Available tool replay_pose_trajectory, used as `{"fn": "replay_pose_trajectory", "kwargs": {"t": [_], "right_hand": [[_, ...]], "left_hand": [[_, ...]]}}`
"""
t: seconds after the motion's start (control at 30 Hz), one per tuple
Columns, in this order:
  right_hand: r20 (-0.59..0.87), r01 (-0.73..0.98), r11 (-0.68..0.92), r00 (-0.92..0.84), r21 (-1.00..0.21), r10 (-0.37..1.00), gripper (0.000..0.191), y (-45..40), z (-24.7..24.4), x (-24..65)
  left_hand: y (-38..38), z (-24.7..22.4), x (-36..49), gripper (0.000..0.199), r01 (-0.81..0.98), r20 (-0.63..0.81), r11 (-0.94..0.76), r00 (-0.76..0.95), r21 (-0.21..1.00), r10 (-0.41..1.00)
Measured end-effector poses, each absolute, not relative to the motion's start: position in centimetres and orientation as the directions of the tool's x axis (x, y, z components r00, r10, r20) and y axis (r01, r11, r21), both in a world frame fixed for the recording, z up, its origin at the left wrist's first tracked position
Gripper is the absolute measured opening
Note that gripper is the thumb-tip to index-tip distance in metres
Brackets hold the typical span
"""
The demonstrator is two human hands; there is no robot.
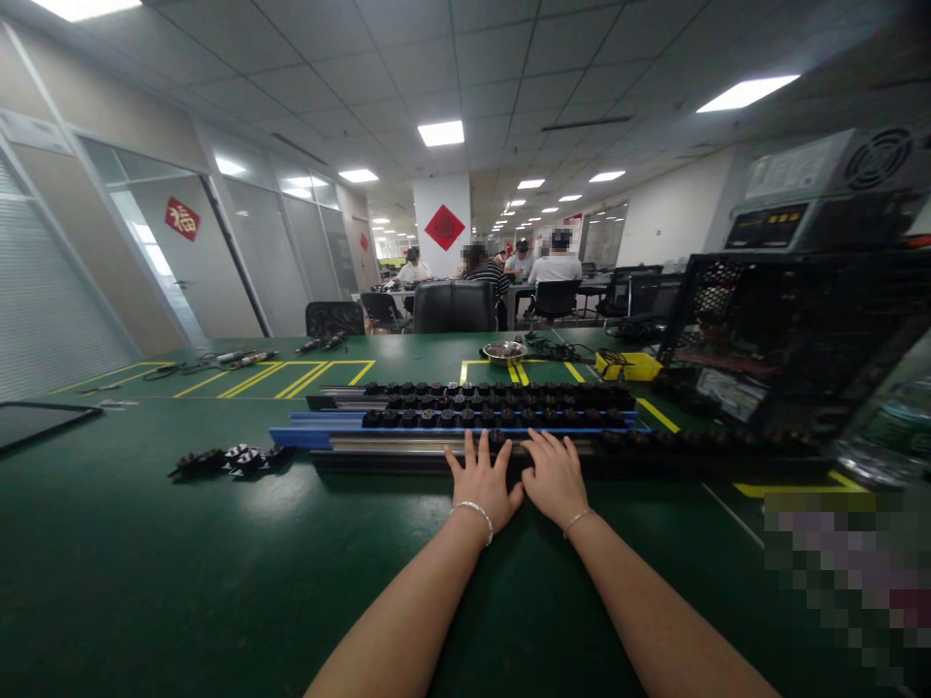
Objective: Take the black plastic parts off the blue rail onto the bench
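My left hand (482, 488) lies across the nearest long rail (393, 463), its fingers spread over the top, with a bracelet at the wrist. Between the two hands a small black socket-like module (497, 436) sits on the rail, close to the left fingertips. My right hand (557, 482) rests on the same rail just right of it, fingers slightly bent and apart; its thumb side is partly hidden. More black modules (676, 441) line the rail to the right. Behind it, a blue rail (302, 437) and further rails carry rows of black modules (447, 418).
Loose black modules (243, 460) lie on the green table (181, 582) at left. Behind the rails are a metal bowl (504, 353), cables and a yellow tray (629, 365). An open computer case (756, 339) stands at right near a plastic bottle (891, 436). People sit farther back.
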State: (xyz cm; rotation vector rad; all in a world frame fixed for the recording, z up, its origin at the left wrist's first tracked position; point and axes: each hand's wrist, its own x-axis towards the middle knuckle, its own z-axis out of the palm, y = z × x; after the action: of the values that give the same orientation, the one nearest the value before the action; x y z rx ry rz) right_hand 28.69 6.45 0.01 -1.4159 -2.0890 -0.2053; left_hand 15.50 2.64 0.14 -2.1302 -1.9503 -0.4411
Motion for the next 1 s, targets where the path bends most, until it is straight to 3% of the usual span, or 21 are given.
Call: {"fn": "replay_pose_trajectory", "kwargs": {"t": [0.4,1.0], "right_hand": [[0.547,0.891,0.407,-0.242,-0.201,0.801,0.042,6.23,0.17,28.57],[0.579,0.886,0.429,-0.260,-0.175,0.773,0.030,6.41,-0.15,28.60]], "left_hand": [[2.53,0.12,15.29,0.070,0.998,0.353,-0.033,0.014,0.048,0.935],[2.74,0.40,14.50,0.056,0.995,0.392,0.007,-0.045,0.099,0.919]]}}
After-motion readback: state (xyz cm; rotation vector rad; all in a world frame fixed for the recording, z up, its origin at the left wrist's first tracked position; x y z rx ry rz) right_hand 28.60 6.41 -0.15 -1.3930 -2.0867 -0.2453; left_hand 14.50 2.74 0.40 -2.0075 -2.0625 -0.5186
